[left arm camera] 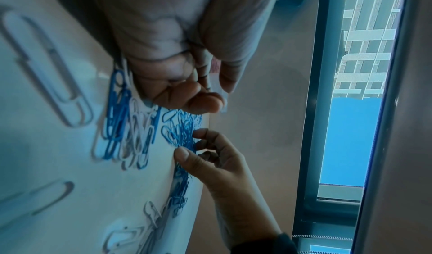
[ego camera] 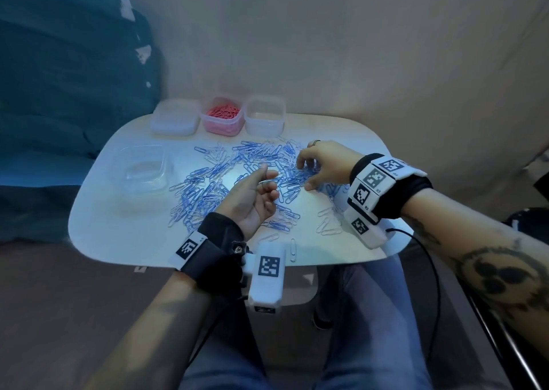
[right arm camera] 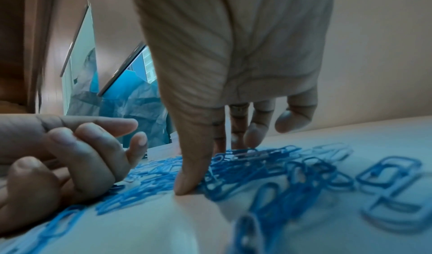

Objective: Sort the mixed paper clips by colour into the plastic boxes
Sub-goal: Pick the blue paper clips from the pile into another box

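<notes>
Blue and white paper clips [ego camera: 237, 178] lie mixed in a wide heap on the white table [ego camera: 118, 229]. My right hand [ego camera: 306, 172] reaches down into the heap's right side, fingers spread. Its thumb [right arm camera: 187, 184] presses the table among blue clips [right arm camera: 245, 165], and nothing is pinched. My left hand [ego camera: 267, 181] lies palm up beside it with fingers loosely curled [right arm camera: 93, 147]; I see no clip in it. A box holding pink clips [ego camera: 221, 128] stands at the back, between a frosted box [ego camera: 175, 119] and an empty clear box [ego camera: 264, 119]. Another empty clear box [ego camera: 145, 166] sits left.
A few white clips [ego camera: 326, 226] lie loose near the table's front right, and one [ego camera: 293, 250] at the front edge. A beige wall rises behind the boxes. Blue fabric [ego camera: 59, 92] lies left of the table. My legs are under the front edge.
</notes>
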A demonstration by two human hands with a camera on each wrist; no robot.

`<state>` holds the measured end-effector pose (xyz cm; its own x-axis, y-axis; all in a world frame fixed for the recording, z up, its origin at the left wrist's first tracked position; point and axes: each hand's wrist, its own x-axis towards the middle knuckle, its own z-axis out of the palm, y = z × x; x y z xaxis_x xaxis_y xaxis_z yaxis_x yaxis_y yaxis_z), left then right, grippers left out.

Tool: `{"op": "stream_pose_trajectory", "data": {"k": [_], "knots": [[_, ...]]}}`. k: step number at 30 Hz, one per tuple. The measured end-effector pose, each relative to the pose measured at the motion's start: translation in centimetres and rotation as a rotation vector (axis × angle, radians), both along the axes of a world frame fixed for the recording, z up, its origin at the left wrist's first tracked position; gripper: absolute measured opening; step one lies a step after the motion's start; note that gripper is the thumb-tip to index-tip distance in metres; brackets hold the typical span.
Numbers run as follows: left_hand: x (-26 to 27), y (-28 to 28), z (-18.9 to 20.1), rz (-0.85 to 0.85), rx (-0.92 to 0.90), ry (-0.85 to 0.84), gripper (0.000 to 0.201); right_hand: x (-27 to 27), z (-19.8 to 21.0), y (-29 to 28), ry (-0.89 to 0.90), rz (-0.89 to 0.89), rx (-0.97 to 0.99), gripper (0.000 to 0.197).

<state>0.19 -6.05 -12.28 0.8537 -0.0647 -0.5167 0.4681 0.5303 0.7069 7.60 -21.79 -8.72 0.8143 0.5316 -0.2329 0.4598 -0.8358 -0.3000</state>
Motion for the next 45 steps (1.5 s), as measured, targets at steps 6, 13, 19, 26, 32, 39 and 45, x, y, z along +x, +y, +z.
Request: {"op": "stream_pose_trajectory", "data": {"k": [6,13,19,26,32,39,45], "knots": [[0.0,-0.3,-0.1,0.034,0.009,-0.004,0.025,-0.1,0.0,-0.5,-0.032,0.022,-0.016,0.031],[0.1,-1.0,-0.1,0.098,0.065,-0.004,0.030,-0.6,0.0,0.4,-0.228,0.101,-0.220,0.015],[-0.4,-0.8,-0.4,0.130,-0.097,-0.072,0.038,-0.6,0.0,0.0,-0.191,0.014,-0.096,0.013],[-0.7,0.5,0.6,0.171,-0.507,-0.143,0.062,-2.2,3.3,0.4,0.473,-0.298,0.883,0.003],[-0.6,-0.3,2.4,0.174,-0.574,-0.172,0.056,-3.7,3.7,4.4,0.493,-0.104,0.700,0.007],[-0.6,0.2,1.6,0.282,-0.712,-0.179,0.050,-4.2,5.2,2.9,0.103,-0.224,0.847,0.014],[-1.0,0.4,0.4,0.234,-0.839,-0.172,0.072,-2.9,1.2,-5.0,0.009,-0.399,0.213,0.040]]}}
